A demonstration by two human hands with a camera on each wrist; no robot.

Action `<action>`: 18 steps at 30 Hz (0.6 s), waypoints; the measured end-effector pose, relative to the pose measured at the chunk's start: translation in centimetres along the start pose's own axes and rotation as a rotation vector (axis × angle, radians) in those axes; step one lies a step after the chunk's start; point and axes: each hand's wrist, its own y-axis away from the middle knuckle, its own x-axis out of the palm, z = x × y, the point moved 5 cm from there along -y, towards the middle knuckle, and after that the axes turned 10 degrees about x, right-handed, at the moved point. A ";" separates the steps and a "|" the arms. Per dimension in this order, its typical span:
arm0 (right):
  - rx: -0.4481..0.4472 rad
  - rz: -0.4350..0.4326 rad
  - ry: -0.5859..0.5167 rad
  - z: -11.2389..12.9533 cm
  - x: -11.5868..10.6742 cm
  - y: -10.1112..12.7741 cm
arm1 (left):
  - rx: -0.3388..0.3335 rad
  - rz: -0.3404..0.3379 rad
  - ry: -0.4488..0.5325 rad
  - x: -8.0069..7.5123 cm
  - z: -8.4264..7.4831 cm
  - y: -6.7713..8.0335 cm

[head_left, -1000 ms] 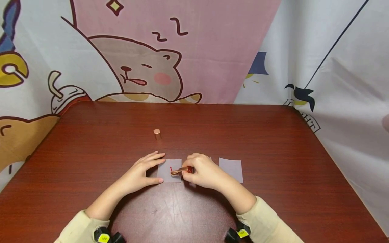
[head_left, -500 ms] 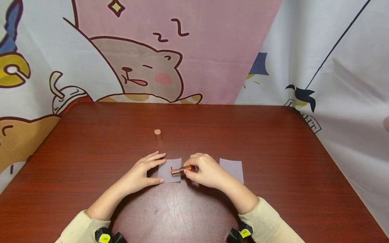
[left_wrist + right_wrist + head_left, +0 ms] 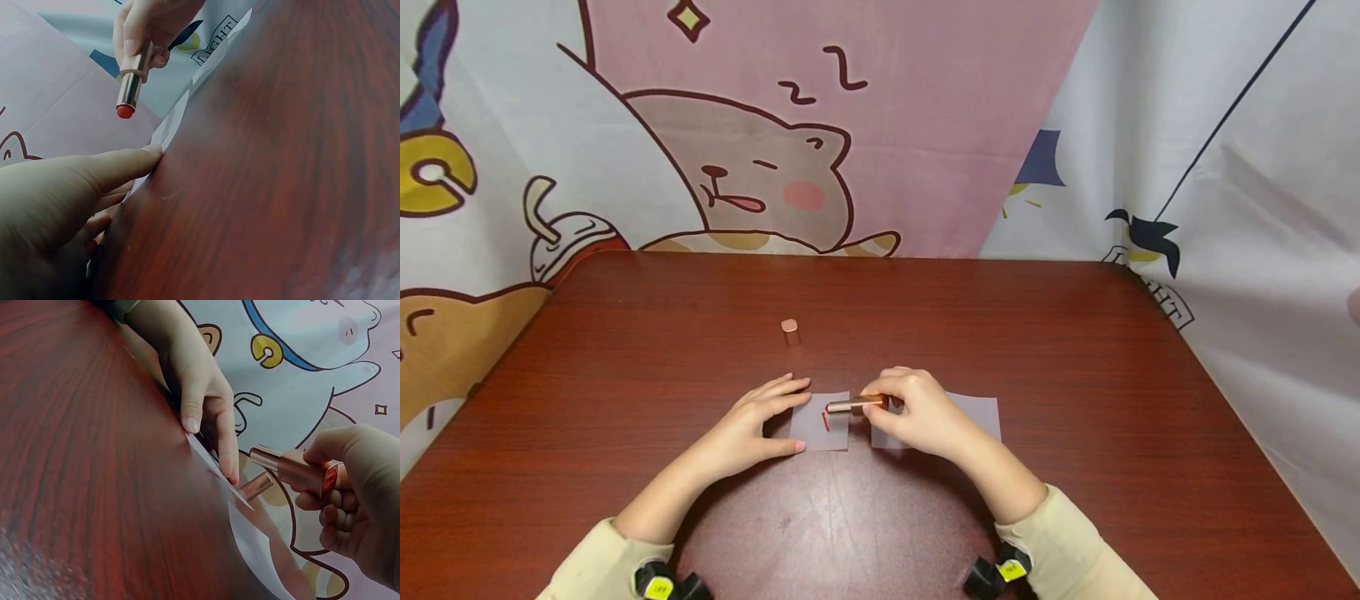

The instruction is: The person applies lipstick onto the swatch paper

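My left hand (image 3: 752,425) lies flat on the table, its straight fingers pressing the left edge of a small grey paper square (image 3: 831,433). A short red stroke (image 3: 825,421) marks that square. My right hand (image 3: 917,410) grips a rose-gold lipstick (image 3: 853,406) and holds it just above the square, its tip pointing left. In the left wrist view the lipstick (image 3: 131,81) hangs with its red tip down, clear of the paper (image 3: 167,125). In the right wrist view the lipstick (image 3: 294,470) sits in my curled fingers, beside my left hand (image 3: 200,394).
The lipstick's rose-gold cap (image 3: 789,332) stands upright farther back on the red-brown table (image 3: 1075,350). Another grey paper square (image 3: 981,412) lies right of my right hand, and a further one (image 3: 883,437) shows under it. A cartoon-printed cloth (image 3: 820,125) hangs behind the table.
My right hand has lifted the lipstick off the paper and drawn it slightly up and right, baring the red stroke. The left hand has stayed in place.
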 end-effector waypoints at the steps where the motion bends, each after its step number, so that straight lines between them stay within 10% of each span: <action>1: -0.001 -0.007 -0.005 0.0 -0.1 0.0 | -0.001 -0.001 0.001 0.0 0.0 0.0; 18: 0.006 -0.066 -0.033 -0.1 -1.2 0.0 | 0.013 -0.030 -0.007 -0.1 0.0 0.0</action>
